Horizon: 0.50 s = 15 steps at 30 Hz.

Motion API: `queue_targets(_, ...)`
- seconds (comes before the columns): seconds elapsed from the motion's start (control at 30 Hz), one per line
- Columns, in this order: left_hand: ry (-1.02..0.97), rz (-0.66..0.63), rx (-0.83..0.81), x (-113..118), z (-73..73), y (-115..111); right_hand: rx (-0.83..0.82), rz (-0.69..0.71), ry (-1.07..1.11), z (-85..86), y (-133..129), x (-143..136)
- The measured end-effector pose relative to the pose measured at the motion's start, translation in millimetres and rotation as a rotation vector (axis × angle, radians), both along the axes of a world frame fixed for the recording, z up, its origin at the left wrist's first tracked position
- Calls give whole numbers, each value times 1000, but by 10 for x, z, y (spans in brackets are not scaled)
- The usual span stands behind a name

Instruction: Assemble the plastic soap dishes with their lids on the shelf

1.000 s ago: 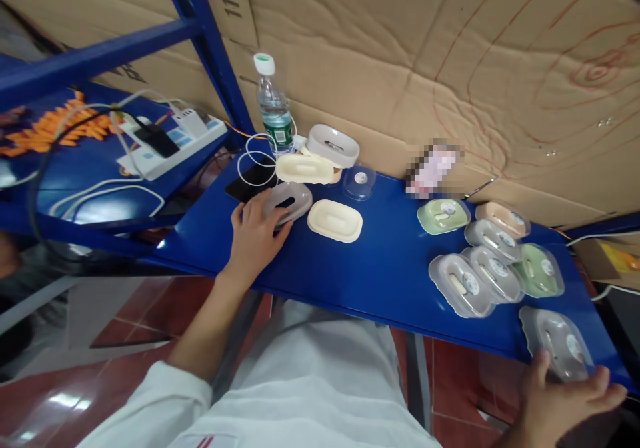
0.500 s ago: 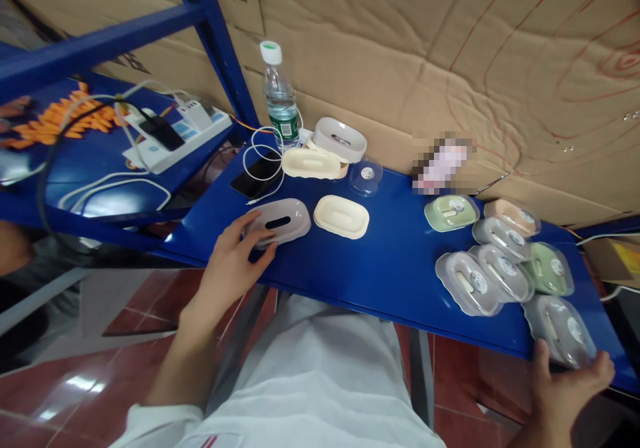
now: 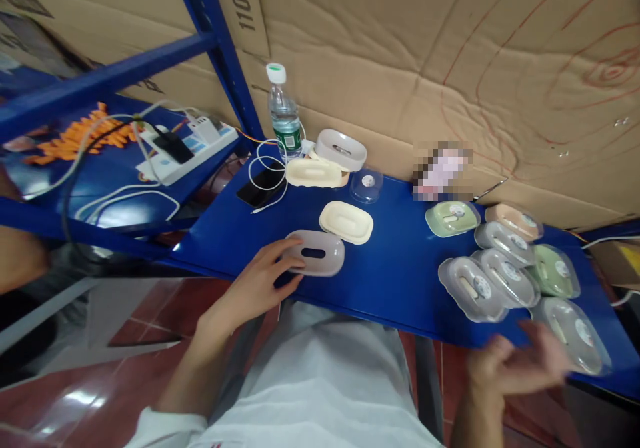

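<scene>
My left hand [image 3: 267,276] grips the left end of a grey oval dish with a slot [image 3: 327,261], fingers over its rim and thumb at the near side. Just behind it a cream oval dish [image 3: 346,223] lies on the blue table [image 3: 390,275]. My right hand [image 3: 525,361], smeared by motion, hangs off the table's near right edge with fingers apart and nothing visible in it. Nearest to it is a grey box under a clear lid [image 3: 575,335]. Further back sit another cream dish [image 3: 314,173], a second grey slotted dish [image 3: 341,149] and a clear lid [image 3: 367,185].
Several lidded boxes in green, grey and peach, among them a green one [image 3: 453,218], crowd the table's right end. A water bottle [image 3: 286,118], a phone [image 3: 259,185] and a white cable stand back left. A cardboard wall [image 3: 370,55] closes off the back.
My left hand has brought the grey slotted dish right and nearer, in front of the cream dish. My right hand has come away from the lidded grey box, moving left.
</scene>
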<state>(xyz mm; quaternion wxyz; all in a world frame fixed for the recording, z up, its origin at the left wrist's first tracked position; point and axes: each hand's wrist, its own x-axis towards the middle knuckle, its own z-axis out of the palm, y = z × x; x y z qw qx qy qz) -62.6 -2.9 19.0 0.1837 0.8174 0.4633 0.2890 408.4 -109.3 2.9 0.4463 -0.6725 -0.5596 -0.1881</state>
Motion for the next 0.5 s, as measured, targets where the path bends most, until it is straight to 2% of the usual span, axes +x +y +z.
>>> queue_targets(0.03,-5,-23,-10,32,10,-8,-82,163,-102,47,113,-216)
queue_targets(0.1,-16,-73,-30,97,30,-33,-386,527,-234,141,373,-613)
queue_targets(0.13,-26,-97,-35,130,36,-47,-484,660,-272,182,520,-787)
queue_targets(0.2,-53,-140,-36,194,37,-69,-567,786,-337,246,826,-1064)
queue_targets(0.27,-67,-181,-34,254,18,-67,-597,825,-386,276,1105,-1233)
queue_targets(0.37,-32,-211,-28,310,-42,-1,-634,825,-433,265,1364,-1292)
queue_targets(0.5,28,-225,3,273,-124,134,-640,671,-449,216,1341,-1129)
